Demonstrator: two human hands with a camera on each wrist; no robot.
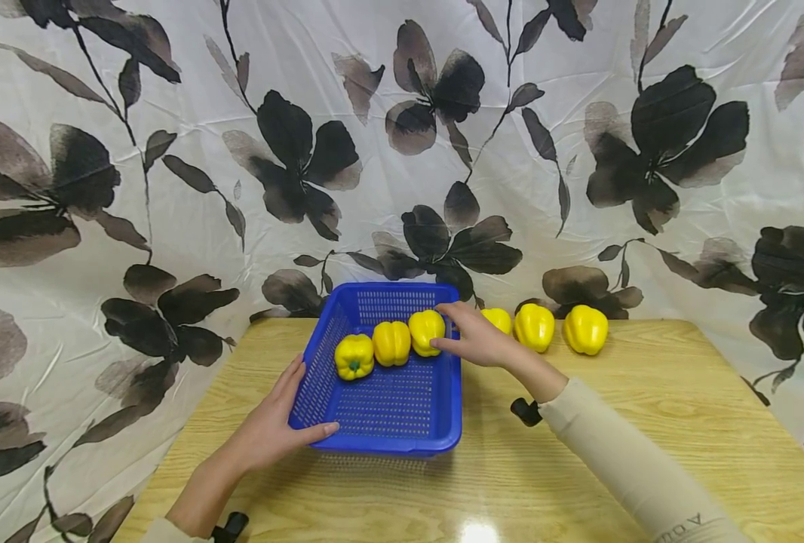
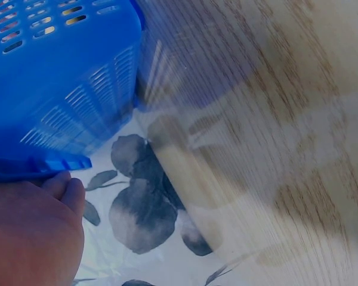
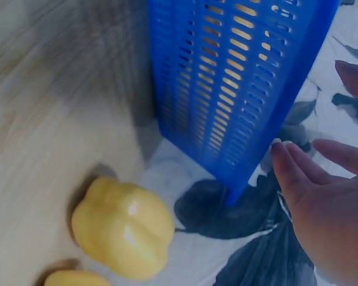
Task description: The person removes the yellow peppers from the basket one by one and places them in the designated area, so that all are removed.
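A blue plastic basket (image 1: pixel 385 411) with slotted walls is on the wooden table. Inside, near its back, three yellow bell peppers lie in a row: left (image 1: pixel 354 357), middle (image 1: pixel 391 344) and right (image 1: pixel 426 332). My left hand (image 1: pixel 269 426) holds the basket's front left corner, thumb over the rim and fingers along the outer side. Over the right rim reaches my right hand (image 1: pixel 480 339), its thumb and fingers spread beside the right pepper; whether they touch it I cannot tell. In the right wrist view this hand (image 3: pixel 331 196) shows nothing in its fingers.
Right of the basket, along the table's back edge, stand three more yellow bell peppers: one partly behind my right hand (image 1: pixel 497 320), one in the middle (image 1: pixel 534 327) and one at the far right (image 1: pixel 586 329). A flower-printed cloth (image 1: pixel 402 173) hangs behind the table (image 1: pixel 619 422).
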